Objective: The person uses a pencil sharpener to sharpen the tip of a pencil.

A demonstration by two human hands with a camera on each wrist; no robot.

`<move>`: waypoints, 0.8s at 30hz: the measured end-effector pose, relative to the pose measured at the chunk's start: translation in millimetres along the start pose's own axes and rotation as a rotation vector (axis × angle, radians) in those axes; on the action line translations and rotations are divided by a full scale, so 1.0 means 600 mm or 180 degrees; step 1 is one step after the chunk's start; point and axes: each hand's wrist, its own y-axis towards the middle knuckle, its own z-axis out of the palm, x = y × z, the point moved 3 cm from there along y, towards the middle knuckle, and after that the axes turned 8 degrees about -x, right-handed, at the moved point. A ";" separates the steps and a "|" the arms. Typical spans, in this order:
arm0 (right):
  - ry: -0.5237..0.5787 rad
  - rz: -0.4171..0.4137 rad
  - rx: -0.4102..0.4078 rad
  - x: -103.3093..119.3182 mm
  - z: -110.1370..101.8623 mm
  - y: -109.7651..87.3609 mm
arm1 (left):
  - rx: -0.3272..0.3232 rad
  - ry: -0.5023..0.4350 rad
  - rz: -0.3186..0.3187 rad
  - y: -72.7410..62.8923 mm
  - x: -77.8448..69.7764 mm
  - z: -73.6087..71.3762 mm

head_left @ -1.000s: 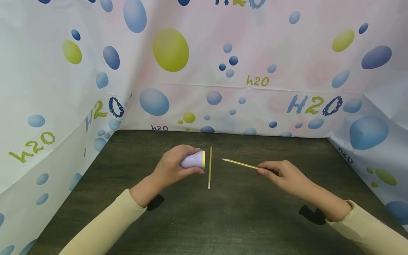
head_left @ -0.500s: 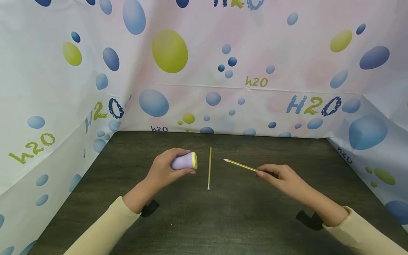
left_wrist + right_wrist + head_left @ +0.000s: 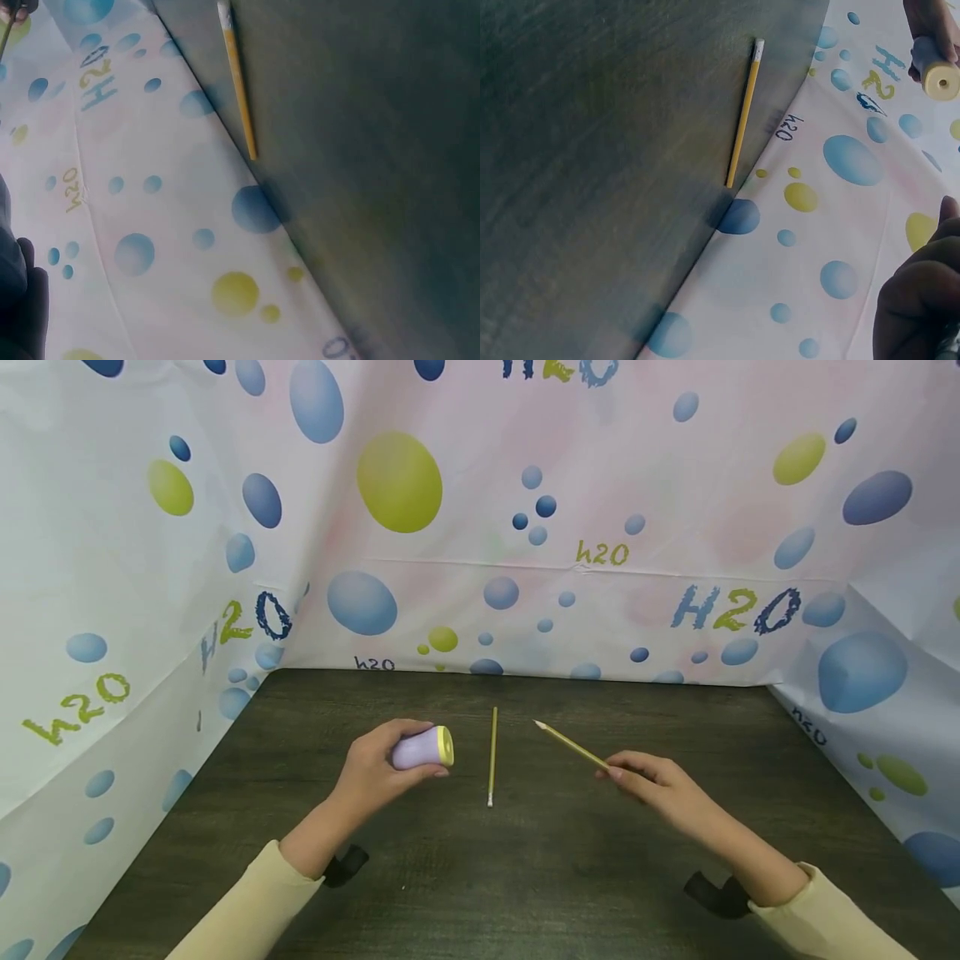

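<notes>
In the head view my left hand grips a lavender pencil sharpener, thumb on one side and fingers on the other. Its yellow end faces right, and a small round hole shows in that end in the right wrist view. My right hand pinches a yellow pencil near its rear, the sharpened tip pointing up and left. Between the hands, apart from both, another yellow pencil lies on the table with its white eraser end toward me. In the left wrist view only dark fingers show of my left hand.
The dark wooden table spreads under both hands. A white sheet printed with bubbles and H2O lettering rises behind it and along both sides. Black straps are at both wrists.
My left hand has drawn back leftward and slightly nearer with the sharpener, whose end has turned more toward me. The held pencil has tilted more steeply upward. The lying pencil stays put.
</notes>
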 end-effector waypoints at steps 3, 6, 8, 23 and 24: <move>0.0289 0.0085 0.0088 -0.006 0.003 -0.001 | -0.0001 -0.0008 -0.0118 -0.009 -0.002 -0.003; 0.0456 0.0282 0.0166 -0.011 0.006 -0.002 | 0.0028 -0.0016 -0.0179 -0.016 -0.005 -0.004; 0.0502 0.0425 0.0175 -0.014 0.007 -0.001 | 0.0046 -0.0017 -0.0206 -0.020 -0.006 -0.005; 0.0731 0.1146 0.0284 -0.029 -0.007 0.045 | 0.0067 0.0083 -0.0135 -0.012 -0.011 -0.007; 0.0762 0.1164 0.0316 -0.032 -0.008 0.050 | 0.0068 0.0087 -0.0107 -0.009 -0.011 -0.007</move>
